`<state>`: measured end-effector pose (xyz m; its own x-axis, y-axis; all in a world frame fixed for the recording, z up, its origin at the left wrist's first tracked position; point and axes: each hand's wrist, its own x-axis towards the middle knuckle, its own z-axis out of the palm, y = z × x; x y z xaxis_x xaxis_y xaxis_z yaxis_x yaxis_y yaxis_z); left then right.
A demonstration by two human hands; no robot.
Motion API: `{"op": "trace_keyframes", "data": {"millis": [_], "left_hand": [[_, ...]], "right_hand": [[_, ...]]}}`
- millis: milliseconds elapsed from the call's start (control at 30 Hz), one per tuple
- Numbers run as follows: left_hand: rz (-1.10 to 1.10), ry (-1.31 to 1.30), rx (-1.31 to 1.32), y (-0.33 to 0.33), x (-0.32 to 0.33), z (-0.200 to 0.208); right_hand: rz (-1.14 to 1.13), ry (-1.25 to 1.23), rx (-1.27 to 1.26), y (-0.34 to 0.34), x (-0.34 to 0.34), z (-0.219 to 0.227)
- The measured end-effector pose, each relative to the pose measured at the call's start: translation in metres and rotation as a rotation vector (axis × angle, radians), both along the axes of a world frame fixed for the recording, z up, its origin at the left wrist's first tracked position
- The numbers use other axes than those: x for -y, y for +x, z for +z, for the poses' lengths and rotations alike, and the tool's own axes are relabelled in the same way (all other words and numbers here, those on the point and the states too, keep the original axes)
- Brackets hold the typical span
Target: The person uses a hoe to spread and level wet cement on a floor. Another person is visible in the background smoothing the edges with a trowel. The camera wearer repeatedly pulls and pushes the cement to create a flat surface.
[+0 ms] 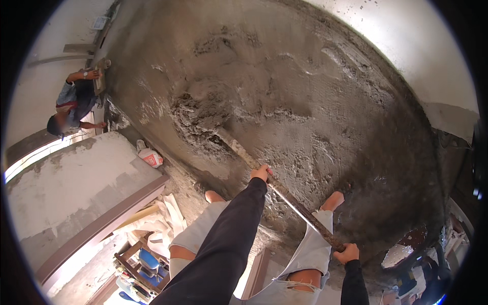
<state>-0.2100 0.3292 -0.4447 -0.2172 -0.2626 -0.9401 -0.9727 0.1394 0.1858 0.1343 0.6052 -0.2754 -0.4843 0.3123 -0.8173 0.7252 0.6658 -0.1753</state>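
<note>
Both my hands grip a long-handled tool (301,211), its pole smeared with cement. My left hand (261,173) is closed around the shaft partway down. Near the pole's top end, my right hand (347,253) is wrapped round it, lower right in the view. The shaft slants away to the far left, where its head is buried in a lumpy heap of wet cement (201,114), so I cannot tell its kind. Wet grey cement (284,66) spreads across the floor around the heap. My bare feet stand at its near edge.
A co-worker (76,101) crouches at the far left, one hand on a flat board-like tool (100,76). A white and red bag (149,154) lies beside a low plastered wall (81,183). Lower left are a wooden crate (133,262) and crumpled sheeting; a pale wall (406,40) curves along the right.
</note>
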Motion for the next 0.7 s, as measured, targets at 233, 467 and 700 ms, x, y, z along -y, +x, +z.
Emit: {"op": "trace_keyframes", "data": {"millis": [233,467,700], "left_hand": [[-0.355,-0.453,-0.252,-0.068,0.032,0.025],[-0.062,-0.127,-0.344,-0.044,0.007,0.075],[0.581,0.363,-0.094,0.069,-0.008,0.065]], "right_hand": [[-0.421,-0.83,0.426,-0.08,-0.011,-0.01],[-0.207,-0.512,0.214,-0.068,-0.04,0.017],[0.013,-0.242,0.356,0.001,-0.066,0.072]]}}
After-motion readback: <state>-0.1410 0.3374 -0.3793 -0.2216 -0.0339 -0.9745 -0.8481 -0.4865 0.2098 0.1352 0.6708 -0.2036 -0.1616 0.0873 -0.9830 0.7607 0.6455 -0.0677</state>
